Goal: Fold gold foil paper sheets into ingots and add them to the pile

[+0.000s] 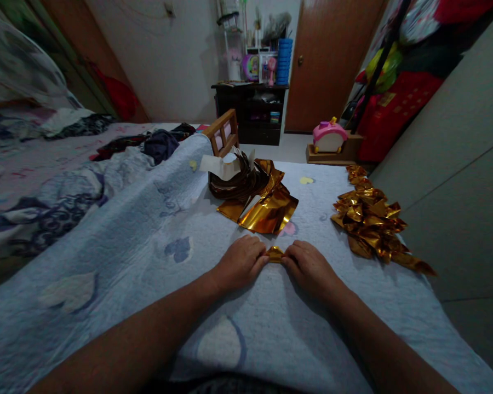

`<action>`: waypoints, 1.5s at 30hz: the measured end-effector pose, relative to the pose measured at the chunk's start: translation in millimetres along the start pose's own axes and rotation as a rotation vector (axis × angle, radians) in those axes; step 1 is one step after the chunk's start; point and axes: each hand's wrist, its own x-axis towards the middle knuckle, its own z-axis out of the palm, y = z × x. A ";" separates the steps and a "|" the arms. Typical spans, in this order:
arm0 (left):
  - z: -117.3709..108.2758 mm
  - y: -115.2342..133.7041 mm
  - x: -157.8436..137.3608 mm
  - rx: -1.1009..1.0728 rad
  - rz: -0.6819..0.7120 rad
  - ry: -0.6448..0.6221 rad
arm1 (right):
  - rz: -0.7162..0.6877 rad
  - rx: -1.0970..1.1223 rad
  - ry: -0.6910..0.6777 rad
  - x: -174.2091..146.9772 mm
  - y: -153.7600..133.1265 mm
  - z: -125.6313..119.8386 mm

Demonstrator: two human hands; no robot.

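Note:
Between my two hands is a small folded piece of gold foil paper (275, 254), just above or on the blue quilt. My left hand (241, 261) pinches its left end with thumb and fingers. At the right end, my right hand (310, 268) grips it in the same way. Beyond my hands lies a loose stack of gold foil sheets (271, 210), its edges curled and some pale backs showing. Off to the right, a heap of folded gold foil pieces (370, 219) rests along the bed's edge.
A blue quilt with heart shapes (156, 328) covers the bed under my arms. Rumpled clothes (160, 145) lie on the left. Past the foot stand a wooden rail (224, 131), a dark cabinet (250, 117) and a pink toy (329, 135). A pale panel (456, 219) borders the right side.

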 end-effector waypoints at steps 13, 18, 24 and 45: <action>0.5 8.0 2.0 0.058 -0.114 0.037 | 0.148 -0.156 -0.065 4.1 -14.7 -10.0; 1.3 9.8 2.5 0.012 -0.179 0.086 | 0.177 -0.178 -0.062 4.9 -17.4 -8.8; -0.1 8.7 2.7 -0.063 -0.226 0.085 | 0.192 -0.188 -0.068 5.7 -18.7 -8.6; -1.9 3.7 2.2 -0.610 -0.101 0.173 | 0.066 0.271 0.089 1.8 -9.6 -4.0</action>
